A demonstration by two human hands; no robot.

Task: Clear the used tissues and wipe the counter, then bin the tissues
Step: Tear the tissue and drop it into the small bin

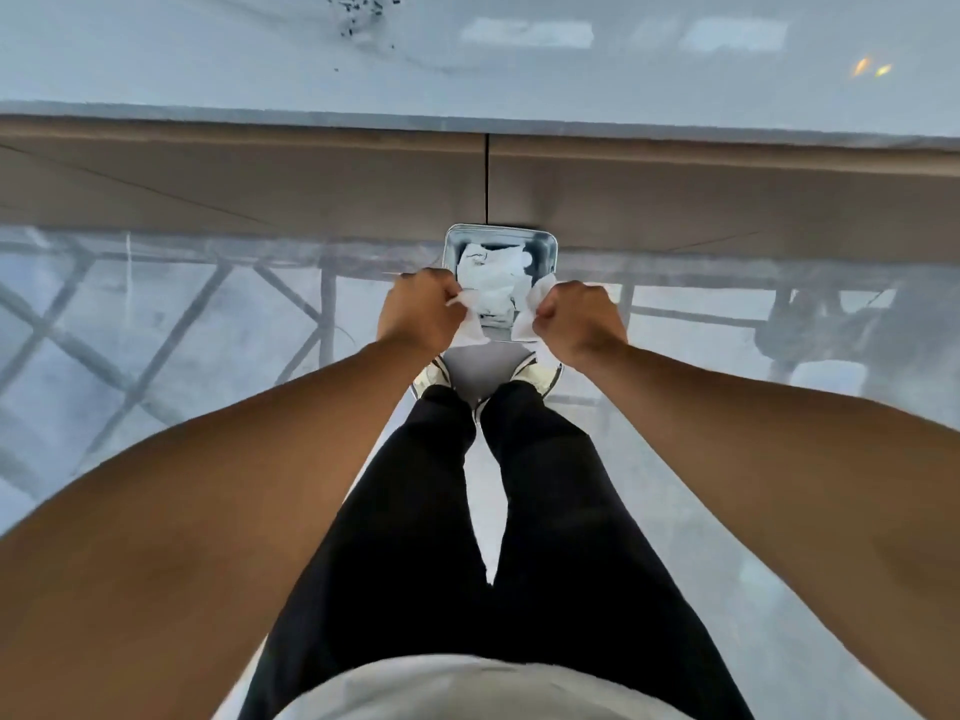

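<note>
A small silver bin [548, 249] stands on the floor against the counter's base, its top open, with white crumpled paper inside. My left hand [418, 309] is closed around a white tissue [470, 327] just over the bin's near-left rim. My right hand [579, 314] grips another white tissue [535, 304] over the near-right rim. Both fists hover above the bin opening, close together. The white counter [208, 70] lies beyond, with dark crumbs [363, 13] scattered near its far edge.
The counter's tan front panel [260, 184] runs across the view above the bin. My legs in black trousers and pale shoes [434, 376] stand right behind the bin. The glossy floor [156, 314] reflects window frames on both sides.
</note>
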